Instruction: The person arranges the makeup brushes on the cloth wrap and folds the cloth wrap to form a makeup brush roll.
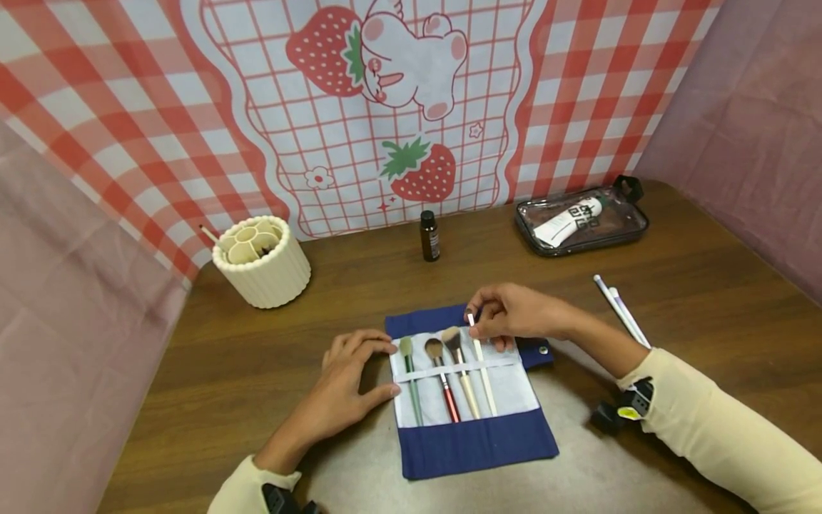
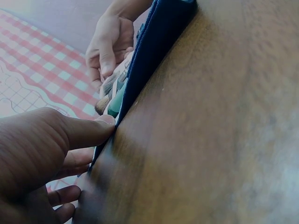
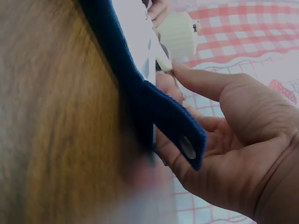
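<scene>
A blue brush roll point(image 1: 478, 446) with a pale lining lies unfolded on the table. Under its white elastic band lie a green brush point(image 1: 412, 385), a red-handled brush point(image 1: 447, 391), a cream-handled fan-like brush point(image 1: 468, 385) and a slim white brush point(image 1: 484, 378). The right hand point(image 1: 507, 312) pinches the slim brush near its upper end. At the roll's left edge rests the left hand point(image 1: 347, 382), fingers spread, thumb and fingertips touching the fabric. In the right wrist view the strap point(image 3: 175, 123) with its snap crosses in front of the right hand point(image 3: 238, 135).
A cream ribbed holder point(image 1: 266, 271) stands at the back left, a small dark bottle point(image 1: 429, 237) at the back middle. A clear black-edged pouch point(image 1: 581, 220) with a white tube lies at the back right. Two white sticks point(image 1: 619, 310) lie beside the right forearm.
</scene>
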The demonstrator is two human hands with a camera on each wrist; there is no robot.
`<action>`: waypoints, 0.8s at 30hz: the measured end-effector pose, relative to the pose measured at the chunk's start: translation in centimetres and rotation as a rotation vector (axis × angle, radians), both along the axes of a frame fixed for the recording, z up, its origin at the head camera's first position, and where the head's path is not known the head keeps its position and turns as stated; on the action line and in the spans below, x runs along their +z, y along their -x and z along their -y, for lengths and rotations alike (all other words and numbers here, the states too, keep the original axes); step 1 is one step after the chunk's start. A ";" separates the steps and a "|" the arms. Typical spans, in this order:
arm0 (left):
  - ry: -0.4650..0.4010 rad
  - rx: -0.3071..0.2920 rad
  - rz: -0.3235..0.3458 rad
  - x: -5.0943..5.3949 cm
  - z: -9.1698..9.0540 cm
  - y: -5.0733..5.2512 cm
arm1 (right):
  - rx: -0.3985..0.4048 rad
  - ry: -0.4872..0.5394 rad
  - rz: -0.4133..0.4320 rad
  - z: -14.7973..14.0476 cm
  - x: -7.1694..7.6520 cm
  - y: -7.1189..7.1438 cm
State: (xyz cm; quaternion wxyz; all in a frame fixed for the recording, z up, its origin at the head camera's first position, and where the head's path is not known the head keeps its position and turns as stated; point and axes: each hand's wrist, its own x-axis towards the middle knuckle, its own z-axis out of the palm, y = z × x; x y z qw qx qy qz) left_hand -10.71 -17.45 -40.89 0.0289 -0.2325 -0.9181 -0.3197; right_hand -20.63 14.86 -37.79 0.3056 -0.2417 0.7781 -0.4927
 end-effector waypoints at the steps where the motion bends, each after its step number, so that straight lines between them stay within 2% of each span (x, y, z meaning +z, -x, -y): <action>1: -0.001 -0.001 -0.001 0.0 0.0 0.0 | 0.023 -0.030 -0.035 -0.1 0.1 -0.1; 8: -0.001 0.000 -0.005 0.1 0.0 0.1 | 0.194 -0.177 -0.223 -0.5 0.9 -0.3; 12: 0.000 0.001 -0.004 0.1 0.1 0.2 | 0.248 -0.228 -0.332 -0.6 1.3 -0.4; 17: 0.005 0.000 0.002 0.0 0.1 0.1 | 0.187 -0.322 -0.501 -1.4 2.2 -0.7; 20: 0.004 -0.001 0.008 0.0 0.0 0.1 | 0.104 -0.390 -0.617 -2.4 3.2 -0.6; 24: 0.004 -0.003 0.007 -0.1 0.0 0.1 | -0.029 -0.484 -0.687 -4.5 4.7 -0.2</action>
